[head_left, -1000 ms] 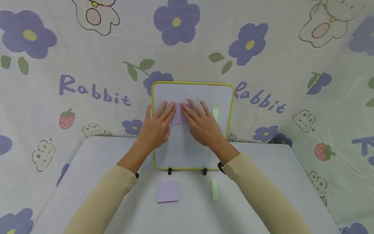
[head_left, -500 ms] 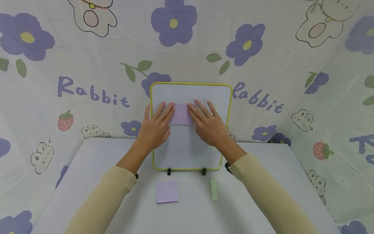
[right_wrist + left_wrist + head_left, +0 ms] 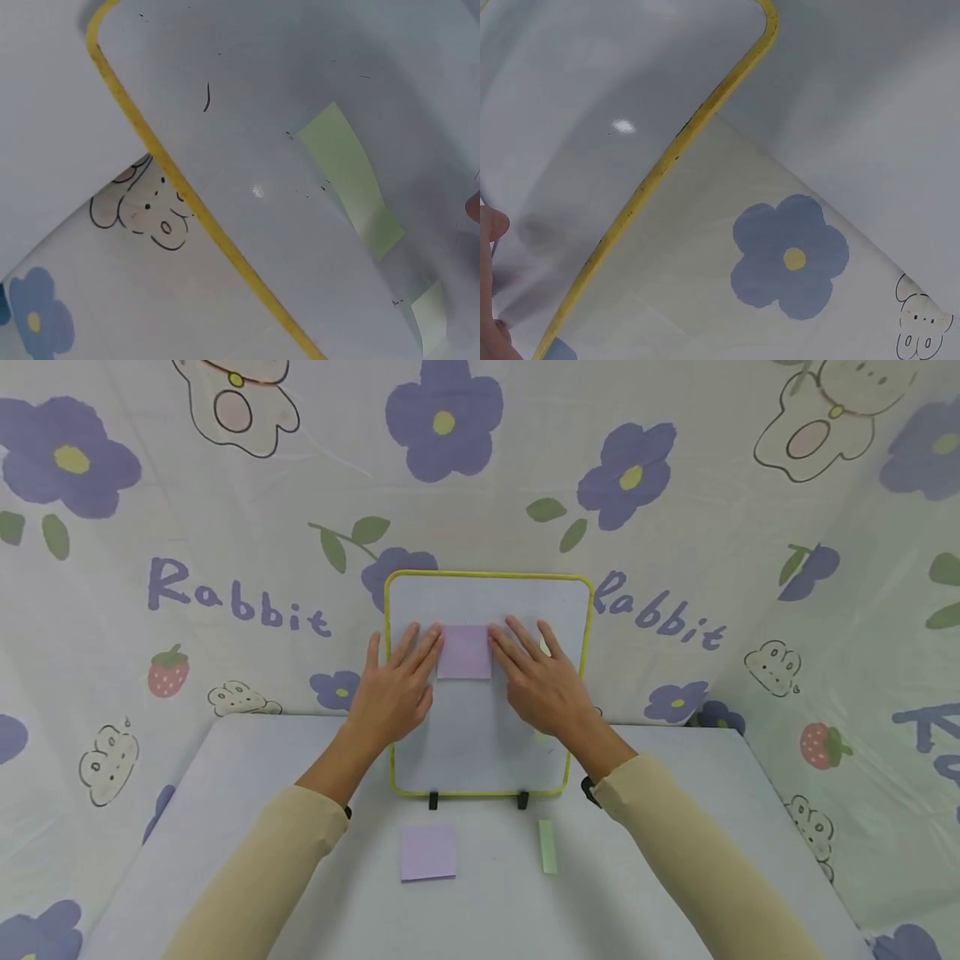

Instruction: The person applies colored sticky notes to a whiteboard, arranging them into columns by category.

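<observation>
A purple sticky note (image 3: pixel 464 652) lies flat on the upper part of a yellow-rimmed whiteboard (image 3: pixel 480 743). The straight fingertips of my left hand (image 3: pixel 390 697) touch the board at the note's left edge. At its right edge rest the fingertips of my right hand (image 3: pixel 547 693), fingers extended and spread. Two pale green sticky strips are on the board beneath the right hand; the right wrist view shows a longer strip (image 3: pixel 352 180) and part of another strip (image 3: pixel 431 319). Only a bit of the left hand (image 3: pixel 493 232) enters the left wrist view.
On the white table (image 3: pixel 495 910) in front of the board lie a purple sticky-note pad (image 3: pixel 428 852) and a narrow green strip pad (image 3: pixel 548 847). Black feet (image 3: pixel 432 801) hold the board's lower edge. A patterned cloth (image 3: pixel 480 518) hangs behind.
My right hand has slid rightward across the purple note to its right edge, uncovering it and hiding most of the green strip. The left hand has barely shifted, staying by the left edge.
</observation>
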{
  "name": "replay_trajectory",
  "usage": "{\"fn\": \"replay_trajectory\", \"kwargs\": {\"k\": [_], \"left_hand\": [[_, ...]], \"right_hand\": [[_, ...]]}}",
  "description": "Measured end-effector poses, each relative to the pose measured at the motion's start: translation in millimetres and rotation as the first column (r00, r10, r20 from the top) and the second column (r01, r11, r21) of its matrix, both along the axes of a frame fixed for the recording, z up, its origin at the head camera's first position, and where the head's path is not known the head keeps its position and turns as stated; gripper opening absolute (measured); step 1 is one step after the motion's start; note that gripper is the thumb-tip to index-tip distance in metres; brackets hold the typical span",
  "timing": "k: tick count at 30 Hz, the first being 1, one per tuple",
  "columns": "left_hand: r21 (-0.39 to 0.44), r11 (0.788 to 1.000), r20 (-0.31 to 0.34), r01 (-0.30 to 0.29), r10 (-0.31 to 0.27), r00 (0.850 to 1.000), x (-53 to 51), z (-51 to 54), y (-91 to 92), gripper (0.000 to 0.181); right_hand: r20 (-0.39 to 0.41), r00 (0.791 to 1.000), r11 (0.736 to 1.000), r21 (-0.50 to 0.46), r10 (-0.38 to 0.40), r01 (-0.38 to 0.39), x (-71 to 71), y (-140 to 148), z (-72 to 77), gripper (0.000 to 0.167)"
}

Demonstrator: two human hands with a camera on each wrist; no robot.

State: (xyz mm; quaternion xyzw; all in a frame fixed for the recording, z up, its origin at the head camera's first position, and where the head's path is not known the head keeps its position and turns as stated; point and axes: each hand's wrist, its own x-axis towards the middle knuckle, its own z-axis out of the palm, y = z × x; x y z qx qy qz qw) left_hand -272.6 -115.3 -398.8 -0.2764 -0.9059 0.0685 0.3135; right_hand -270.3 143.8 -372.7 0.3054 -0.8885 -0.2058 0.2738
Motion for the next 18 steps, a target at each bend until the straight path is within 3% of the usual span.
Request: {"fn": "replay_trajectory", "kwargs": {"k": [18], "left_hand": [[0.039,0.999,-0.041,0.035,-0.034,0.999,1.7,-6.9,-0.8,0.069]], "right_hand": [[0.042,0.999,1.0,-0.006,-0.009,0.009,3.6,-0.1,-3.3,0.077]]}}
